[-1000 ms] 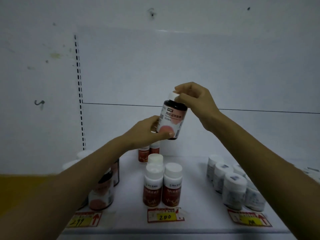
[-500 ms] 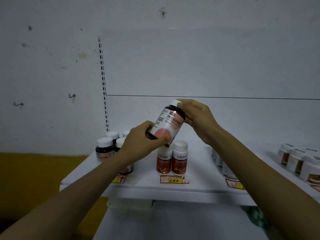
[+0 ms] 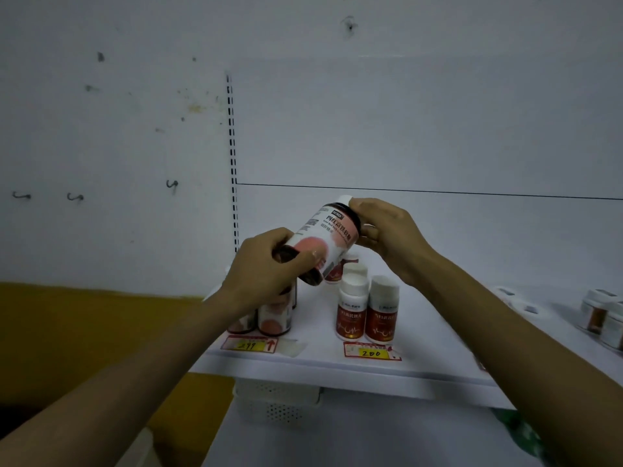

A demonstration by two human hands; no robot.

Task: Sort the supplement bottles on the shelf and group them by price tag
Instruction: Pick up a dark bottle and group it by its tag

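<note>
Both hands hold the dark supplement bottle (image 3: 323, 237) tilted above the shelf (image 3: 317, 360).
The left hand (image 3: 266, 274) wraps its base and the right hand (image 3: 387, 237) pinches its white-capped top. It hangs above the 200 price tag (image 3: 371, 352), slightly left; two red-label bottles (image 3: 350, 315) stand just behind that tag.

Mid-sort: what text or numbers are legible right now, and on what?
"299": left yellow price tag on the white shelf edge.
"200": right yellow price tag, below two white-capped red-label bottles.
"四红富铁软糖", probably: dark bottle with pink-white label, held by left hand and right hand.
Unreadable: that bottle's small print, the red labels, the white jars at right.
</note>
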